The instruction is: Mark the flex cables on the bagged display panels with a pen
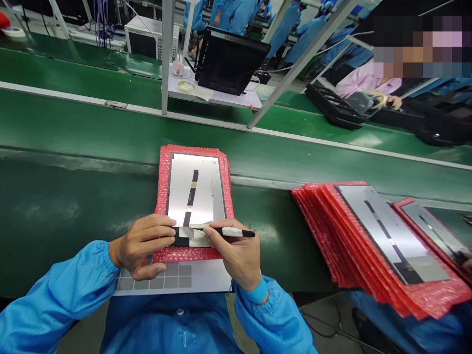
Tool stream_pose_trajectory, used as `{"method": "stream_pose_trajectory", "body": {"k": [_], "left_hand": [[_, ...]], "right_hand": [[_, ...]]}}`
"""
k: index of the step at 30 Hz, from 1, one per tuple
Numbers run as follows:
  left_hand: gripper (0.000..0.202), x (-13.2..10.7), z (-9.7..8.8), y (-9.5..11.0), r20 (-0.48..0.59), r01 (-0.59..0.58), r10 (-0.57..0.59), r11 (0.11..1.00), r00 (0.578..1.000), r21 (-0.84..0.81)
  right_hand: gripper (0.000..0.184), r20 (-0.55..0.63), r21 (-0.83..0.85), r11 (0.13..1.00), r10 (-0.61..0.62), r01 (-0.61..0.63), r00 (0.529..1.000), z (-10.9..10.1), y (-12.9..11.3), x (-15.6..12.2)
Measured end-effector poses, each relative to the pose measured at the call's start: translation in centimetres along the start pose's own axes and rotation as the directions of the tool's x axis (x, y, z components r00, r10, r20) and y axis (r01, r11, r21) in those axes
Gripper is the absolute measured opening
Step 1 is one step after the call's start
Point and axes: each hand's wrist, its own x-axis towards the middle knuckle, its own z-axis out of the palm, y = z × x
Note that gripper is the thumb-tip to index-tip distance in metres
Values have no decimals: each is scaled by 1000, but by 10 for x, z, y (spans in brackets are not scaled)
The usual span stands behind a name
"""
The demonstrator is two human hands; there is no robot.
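Note:
A silver display panel (208, 196) with a black ribbon cable (191, 196) lies on red bubble-wrap bags (162, 189) in front of me. My left hand (149, 243) rests with fingers stretched out at the panel's lower left edge, thumb apart below. In my right hand (238, 253) is a slim black tool (236, 232) wrapped in white; its kind is unclear. The tool's tip points left, near a small grey square piece (186, 232) on the panel's black lower strip. Whether the tip touches the piece I cannot tell. Under the bags, a sheet of grey squares (184, 270) sticks out.
At the right stands a pile of red bubble-wrap bags (320, 231) topped by another panel (383, 231), with a further panel (433, 228) beside it. Beyond the green bench (92, 128) are metal posts (167, 59), a monitor (232, 59) and people in blue.

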Motion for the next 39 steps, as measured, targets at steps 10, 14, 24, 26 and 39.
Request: {"method": "stream_pose_trajectory", "body": {"k": [10,14,24,26,39], "left_hand": [[55,-9,2,-2,63,-13,13,1000,998,9],[55,-7,2,-2,77,-19,18,1000,997,21],[54,-7,3,-1,61,-3,2,1000,998,20],[54,-8,3,-1,66,-8,7,1000,998,23],[53,-2,1,1,81,-13,10,999,997,32]], "right_hand": [[12,0,11,1000,-1,1,1000,-1,0,-1],[11,-9,-9,1000,-11,11,1000,-1,-3,0],[11,-4,-20,999,-26,26,1000,1,0,-1],[11,-8,-38,998,-40,40,999,1,-1,-2],[11,-3,-84,994,-72,71,997,1,3,-2]]}}
